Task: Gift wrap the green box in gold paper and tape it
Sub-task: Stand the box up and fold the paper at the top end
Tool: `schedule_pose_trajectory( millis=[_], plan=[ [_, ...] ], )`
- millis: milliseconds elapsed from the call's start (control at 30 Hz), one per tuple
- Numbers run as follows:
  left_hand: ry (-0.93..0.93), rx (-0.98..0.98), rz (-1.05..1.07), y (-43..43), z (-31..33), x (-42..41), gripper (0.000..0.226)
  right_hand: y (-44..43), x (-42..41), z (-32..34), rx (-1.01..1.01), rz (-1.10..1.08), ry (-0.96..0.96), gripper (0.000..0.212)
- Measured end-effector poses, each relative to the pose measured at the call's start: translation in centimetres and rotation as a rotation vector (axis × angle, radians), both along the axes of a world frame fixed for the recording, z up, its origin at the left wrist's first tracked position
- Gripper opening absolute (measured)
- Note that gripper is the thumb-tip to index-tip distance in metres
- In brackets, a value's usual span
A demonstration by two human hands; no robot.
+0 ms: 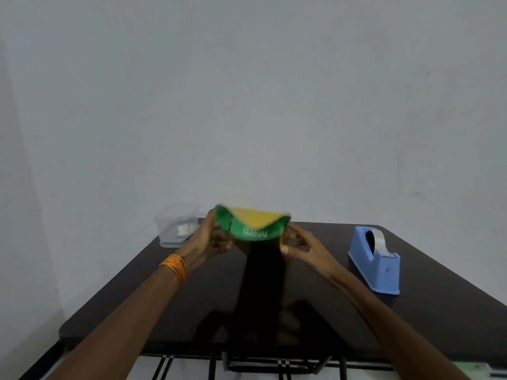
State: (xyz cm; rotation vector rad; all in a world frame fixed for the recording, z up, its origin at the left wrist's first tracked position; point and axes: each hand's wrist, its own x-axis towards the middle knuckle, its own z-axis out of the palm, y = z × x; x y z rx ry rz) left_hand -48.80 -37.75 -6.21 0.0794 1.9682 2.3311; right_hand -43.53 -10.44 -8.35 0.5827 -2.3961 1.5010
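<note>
Above the far middle of the dark surface (pixel 192 297), at about 12 o'clock from the person, the green box (pixel 248 229) is held up in the air between both hands. The left hand (pixel 211 239) grips its 9 o'clock end and the right hand (pixel 300 245) its 3 o'clock end, fingers closed on the box, so its long axis runs side to side, 9 to 3. Both hands sit about equally near it. A piece of gold paper (pixel 259 218) lies over the top of the box as a triangle pointing toward the person; motion blur hides whether it is stuck down. Most of the green face still shows, so the wrapping looks early.

The tape dispenser (pixel 374 260) stands at 2 o'clock, just beyond the right hand, which is the nearer one for reaching tape. A clear plastic tub (pixel 178 226) sits at 10 o'clock near the far left corner. The middle of the surface is glossy and bare, backed by a plain pale wall (pixel 247 91).
</note>
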Motion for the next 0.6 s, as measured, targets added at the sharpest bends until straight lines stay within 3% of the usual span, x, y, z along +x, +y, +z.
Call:
schedule_pose_trajectory(
  millis=[100,133,233,333,467,600],
  plan=[
    [0.075,0.003,-0.004,1.1,1.7,0.1,0.052,-0.4,0.0,1.8,-0.061,-0.045,-0.003,0.020],
    [0.099,-0.008,-0.012,1.4,2.0,0.1,0.048,-0.6,-0.1,2.0,-0.088,-0.068,0.017,0.023],
    [0.164,-0.064,-0.033,2.5,2.6,0.4,0.037,-0.7,-0.8,2.2,-0.159,-0.166,-0.034,0.064],
    [0.222,-0.170,-0.103,3.5,2.7,0.2,0.025,-0.4,-1.7,1.7,-0.212,-0.202,-0.107,0.079],
    [0.200,-0.187,-0.168,3.4,2.0,-0.7,0.052,0.1,-2.7,1.3,-0.216,-0.220,-0.119,0.091],
    [0.199,-0.233,-0.221,3.2,2.7,-0.8,0.045,0.8,-3.1,1.4,-0.160,-0.196,-0.146,0.103]
  ],
)
